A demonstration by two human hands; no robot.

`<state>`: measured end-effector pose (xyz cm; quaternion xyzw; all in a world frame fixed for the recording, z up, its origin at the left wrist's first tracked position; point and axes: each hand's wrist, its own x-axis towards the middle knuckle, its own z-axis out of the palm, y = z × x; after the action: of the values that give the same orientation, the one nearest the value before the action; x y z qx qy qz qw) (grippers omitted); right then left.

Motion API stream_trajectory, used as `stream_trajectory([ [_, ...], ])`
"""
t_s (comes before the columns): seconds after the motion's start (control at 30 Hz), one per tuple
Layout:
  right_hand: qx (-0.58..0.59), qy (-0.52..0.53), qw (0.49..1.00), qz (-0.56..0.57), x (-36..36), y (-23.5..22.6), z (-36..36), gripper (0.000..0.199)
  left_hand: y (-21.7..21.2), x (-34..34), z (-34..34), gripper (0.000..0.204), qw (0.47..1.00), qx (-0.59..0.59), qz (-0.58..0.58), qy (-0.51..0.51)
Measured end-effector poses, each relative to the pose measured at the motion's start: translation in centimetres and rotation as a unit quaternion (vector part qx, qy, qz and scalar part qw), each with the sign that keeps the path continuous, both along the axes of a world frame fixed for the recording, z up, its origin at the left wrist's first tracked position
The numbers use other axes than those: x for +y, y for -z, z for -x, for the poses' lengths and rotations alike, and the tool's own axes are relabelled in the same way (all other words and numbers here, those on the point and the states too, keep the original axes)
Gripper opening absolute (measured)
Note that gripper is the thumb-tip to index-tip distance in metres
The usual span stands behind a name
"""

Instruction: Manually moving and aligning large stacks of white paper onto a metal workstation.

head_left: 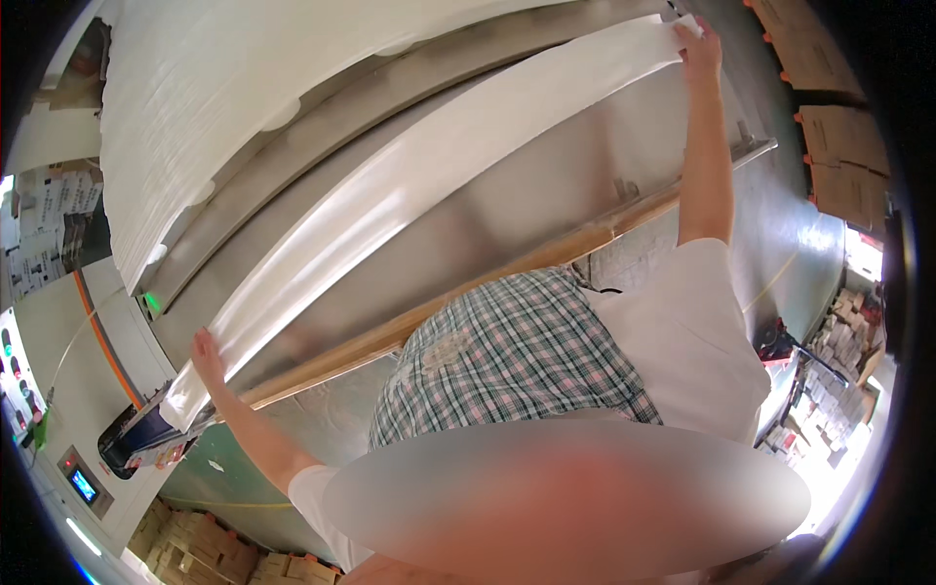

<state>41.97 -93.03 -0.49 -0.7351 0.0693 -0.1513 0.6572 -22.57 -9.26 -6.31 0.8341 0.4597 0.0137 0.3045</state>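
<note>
A long glossy white strip of thin sheet material [419, 185], film or cloth I cannot tell, stretches diagonally across a grey metal worktop [546, 195]. My right hand [700, 51], arm fully extended, pinches the strip's far right end. At the near left, my left hand [207, 359] grips the strip by its edge, fingertips partly hidden. A short tail of the strip hangs past my left hand, over a dark box-like part [132, 437] at the worktop's end.
Beyond a metal bar [390, 105] lies a broad stack of white sheeting [234, 88]. A wooden edge [487, 275] runs before my plaid apron [507, 351]. A machine panel with a small screen [85, 485] stands left. Cardboard boxes [843, 136] are piled right, more [200, 546] lower left.
</note>
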Motion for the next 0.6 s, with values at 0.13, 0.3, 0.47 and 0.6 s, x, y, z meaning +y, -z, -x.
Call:
stream_trajectory([
  [0.13,0.069,0.065,0.969,0.229,-3.3,0.4,1.0,0.060,-1.9,-4.7,-4.8,0.051,0.970,0.104,-0.182,0.118],
  [0.3,0.028,0.156,0.908,0.388,-3.7,1.5,2.3,0.055,-2.7,-5.4,-4.6,0.053,0.964,0.145,-0.204,0.091],
  [0.47,0.118,0.148,0.953,0.236,-2.8,0.0,2.2,0.053,-2.4,-5.7,-4.3,0.054,0.958,0.157,-0.227,0.075],
  [0.6,-0.017,0.138,0.946,0.292,-5.6,1.1,-1.2,0.044,-1.8,-5.6,-4.6,0.054,0.956,0.158,-0.234,0.078],
])
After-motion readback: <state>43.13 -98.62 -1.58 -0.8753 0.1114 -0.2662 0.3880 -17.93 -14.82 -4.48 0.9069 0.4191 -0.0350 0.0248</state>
